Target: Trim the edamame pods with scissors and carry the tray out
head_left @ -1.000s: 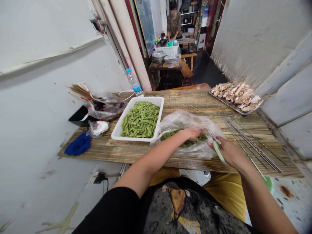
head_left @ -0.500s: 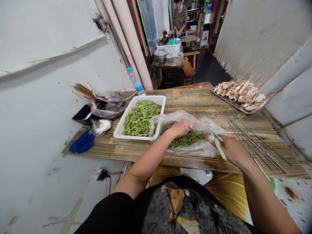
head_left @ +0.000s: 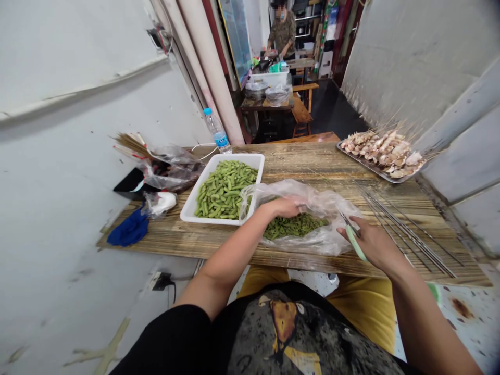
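A clear plastic bag (head_left: 332, 229) lies spread open on the wooden table, with small green pods and trimmings (head_left: 295, 225) inside. My left hand (head_left: 289, 206) reaches into the bag over the pile. Its fingers curl downward, partly behind the plastic, so whatever is in them is hidden. At the bag's right side, my right hand (head_left: 377, 242) grips scissors (head_left: 354, 242) with pale green handles, blades pointing up and left toward the bag. Touching the bag on the left is a white tub (head_left: 191, 212) full of green edamame pods (head_left: 226, 190).
Metal skewers (head_left: 410, 229) lie right of my right hand. Beyond them sits a tray of skewered pale meat (head_left: 385, 151). A water bottle (head_left: 219, 133), blue cloth (head_left: 128, 227) and bagged sticks (head_left: 172, 166) are on the left. Another person (head_left: 283, 34) stands at a far table (head_left: 269, 104).
My left hand has shifted slightly within the bag, and the scissors stay in my right hand. The person in the background has leaned to the left with arms apart.
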Demonstrator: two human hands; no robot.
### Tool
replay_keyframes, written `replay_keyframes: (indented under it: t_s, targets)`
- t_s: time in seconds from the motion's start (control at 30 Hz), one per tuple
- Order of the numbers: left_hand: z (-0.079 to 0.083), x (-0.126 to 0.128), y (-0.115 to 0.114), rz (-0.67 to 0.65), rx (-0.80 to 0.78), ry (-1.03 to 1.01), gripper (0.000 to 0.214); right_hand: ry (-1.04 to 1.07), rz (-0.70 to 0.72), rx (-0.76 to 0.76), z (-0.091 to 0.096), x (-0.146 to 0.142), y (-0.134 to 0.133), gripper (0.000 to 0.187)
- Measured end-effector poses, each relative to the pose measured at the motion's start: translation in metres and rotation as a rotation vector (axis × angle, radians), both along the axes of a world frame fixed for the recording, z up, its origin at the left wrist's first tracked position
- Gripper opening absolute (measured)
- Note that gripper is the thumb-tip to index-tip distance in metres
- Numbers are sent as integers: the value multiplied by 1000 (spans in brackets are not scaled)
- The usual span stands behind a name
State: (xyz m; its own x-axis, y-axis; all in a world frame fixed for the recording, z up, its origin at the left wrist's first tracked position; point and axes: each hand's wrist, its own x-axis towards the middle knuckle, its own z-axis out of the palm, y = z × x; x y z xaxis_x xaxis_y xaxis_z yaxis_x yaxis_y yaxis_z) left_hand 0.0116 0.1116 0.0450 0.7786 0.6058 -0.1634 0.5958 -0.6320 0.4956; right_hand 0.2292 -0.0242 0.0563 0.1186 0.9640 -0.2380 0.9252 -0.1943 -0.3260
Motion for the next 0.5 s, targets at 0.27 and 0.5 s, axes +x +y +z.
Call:
replay_keyframes:
  t_s: [0.27,0.5]
  targets:
    - [17,-35,7,375,-159,-31,28,74,6,75,4,1,9,63]
    - [30,-35,8,509,140,-300,23,152,-59,83,13,11,4,63]
